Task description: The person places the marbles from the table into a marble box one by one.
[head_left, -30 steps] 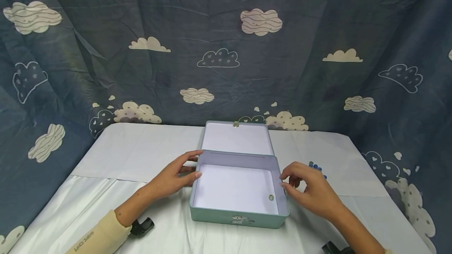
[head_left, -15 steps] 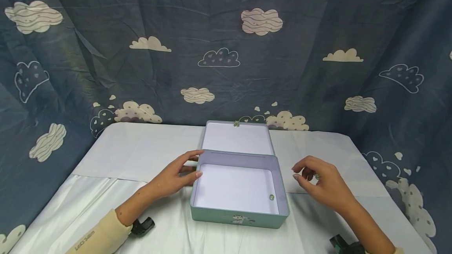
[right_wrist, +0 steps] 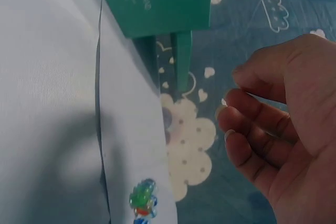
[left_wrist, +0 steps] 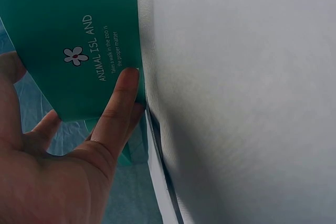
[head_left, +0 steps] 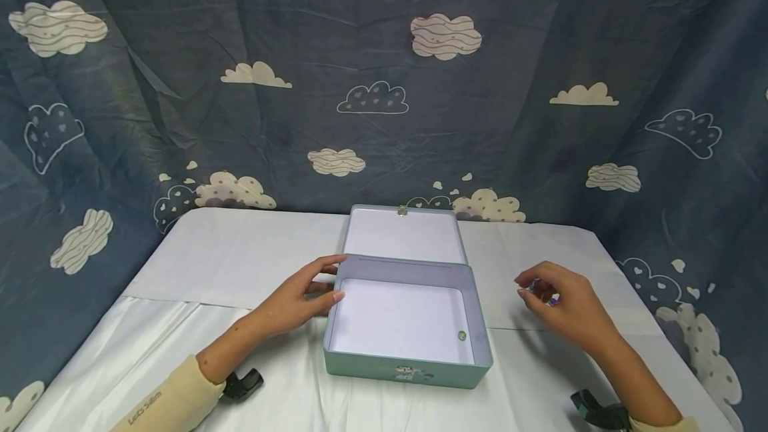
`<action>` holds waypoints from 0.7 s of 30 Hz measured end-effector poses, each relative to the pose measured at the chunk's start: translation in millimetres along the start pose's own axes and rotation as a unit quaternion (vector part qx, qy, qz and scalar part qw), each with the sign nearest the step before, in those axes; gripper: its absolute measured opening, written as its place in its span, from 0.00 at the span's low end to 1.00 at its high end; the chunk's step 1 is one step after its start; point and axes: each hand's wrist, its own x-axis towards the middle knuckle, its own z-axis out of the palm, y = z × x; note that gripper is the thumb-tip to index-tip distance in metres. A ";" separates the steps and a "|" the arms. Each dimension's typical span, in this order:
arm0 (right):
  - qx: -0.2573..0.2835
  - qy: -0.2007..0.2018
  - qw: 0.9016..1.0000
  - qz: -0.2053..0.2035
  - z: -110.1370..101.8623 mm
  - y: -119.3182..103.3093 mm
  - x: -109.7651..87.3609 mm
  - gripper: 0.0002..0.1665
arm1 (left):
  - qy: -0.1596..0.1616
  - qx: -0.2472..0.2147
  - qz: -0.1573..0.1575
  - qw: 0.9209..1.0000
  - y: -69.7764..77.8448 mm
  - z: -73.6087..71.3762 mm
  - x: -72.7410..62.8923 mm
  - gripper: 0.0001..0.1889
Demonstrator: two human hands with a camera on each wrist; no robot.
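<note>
In the head view, a green tin box (head_left: 408,372) sits mid-table with its lid (head_left: 405,235) folded back and its pale inside showing. One small round greenish piece (head_left: 461,335), like a glass marble, lies on its floor near the right wall. My left hand (head_left: 294,302) holds the box's left wall, thumb at the rim and fingers against the printed outside. Off the box's right side hovers my right hand (head_left: 561,305), fingers loosely curled and apart from the thumb. Beneath it on the table lie several small glass marbles (right_wrist: 143,199), green and blue, partly hidden by the hand.
A white cloth (head_left: 258,239) covers the table, with a seam crossing it. Behind and to both sides hangs a dark blue curtain (head_left: 372,132) with cloud prints. A gold clasp (head_left: 402,211) sits on the lid's far edge.
My right hand has moved away from the box's right wall, rightward to above the marbles. My left hand and the box have stayed in place.
</note>
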 end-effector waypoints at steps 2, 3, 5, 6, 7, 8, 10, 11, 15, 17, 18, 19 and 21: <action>-0.006 -0.001 1.000 0.005 0.2 4.1 -0.7 0.14 | -0.001 -0.002 0.000 1.000 0.2 0.0 -0.3 0.35; -0.010 -0.003 1.000 0.009 -0.1 5.9 -0.9 0.14 | -0.001 -0.003 0.000 1.000 0.4 0.1 -0.4 0.35; -0.016 -0.005 1.000 0.016 -1.4 9.2 -1.2 0.13 | -0.002 -0.005 -0.001 1.000 0.8 0.3 -0.4 0.35; -0.019 -0.008 1.000 0.023 -2.4 10.8 -1.3 0.13 | -0.002 -0.006 -0.001 1.000 0.9 0.3 -0.2 0.35; -0.021 -0.009 0.999 0.028 -3.3 12.4 -1.3 0.12 | -0.002 -0.007 -0.001 1.000 1.0 0.3 -0.1 0.35; -0.023 -0.010 0.999 0.032 -4.0 14.1 -1.2 0.12 | -0.003 -0.008 -0.002 1.000 1.2 0.3 0.1 0.35; -0.026 -0.011 0.999 0.039 -5.0 17.7 -1.2 0.12 | -0.003 -0.009 -0.003 1.000 1.3 0.1 0.2 0.35; -0.026 -0.011 0.999 0.042 -5.2 19.7 -1.2 0.12 | -0.004 -0.009 -0.003 1.000 1.5 0.0 0.3 0.35; -0.028 -0.007 0.998 0.048 -5.4 27.2 -1.7 0.13 | -0.003 -0.011 -0.006 1.000 1.8 -0.5 0.4 0.35; -0.027 -0.006 0.998 0.050 -5.1 31.3 -2.2 0.13 | -0.003 -0.012 -0.006 1.000 1.8 -0.6 0.3 0.35; -0.028 -0.005 0.998 0.051 -5.0 33.2 -2.5 0.13 | -0.003 -0.013 -0.006 1.000 1.7 -0.6 0.2 0.35; -0.028 -0.004 0.998 0.052 -4.9 35.3 -3.0 0.13 | -0.004 -0.014 -0.006 1.000 1.8 -0.7 0.3 0.35; -0.030 -0.002 0.998 0.055 -4.8 39.7 -3.6 0.12 | -0.005 -0.016 -0.006 1.000 2.2 -0.8 0.4 0.35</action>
